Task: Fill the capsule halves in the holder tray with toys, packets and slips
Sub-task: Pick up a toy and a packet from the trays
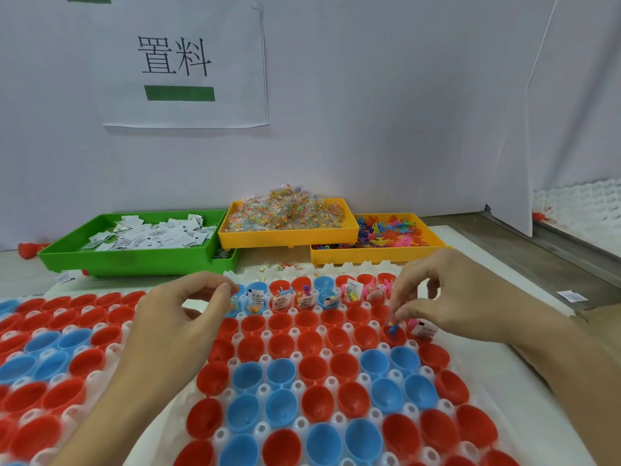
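Observation:
A white holder tray (295,356) holds rows of red (280,346) and blue capsule halves (248,376). Several halves in the back row (304,299) contain toys, packets and slips. My left hand (174,321) hovers over the back row's left end, thumb and forefinger pinched on a clear packet (233,303) above a blue half. My right hand (450,297) pinches a small blue toy (391,327) that sits in a red half of the second row. In the half to its right stands a white slip (424,329).
Behind the holder stand a green tray (134,262) of white slips (151,235), a yellow tray (285,239) heaped with clear packets (285,210), and a lower yellow tray (369,256) of coloured toys (389,233). A loose slip (571,295) lies at the right. A white partition wall rises behind.

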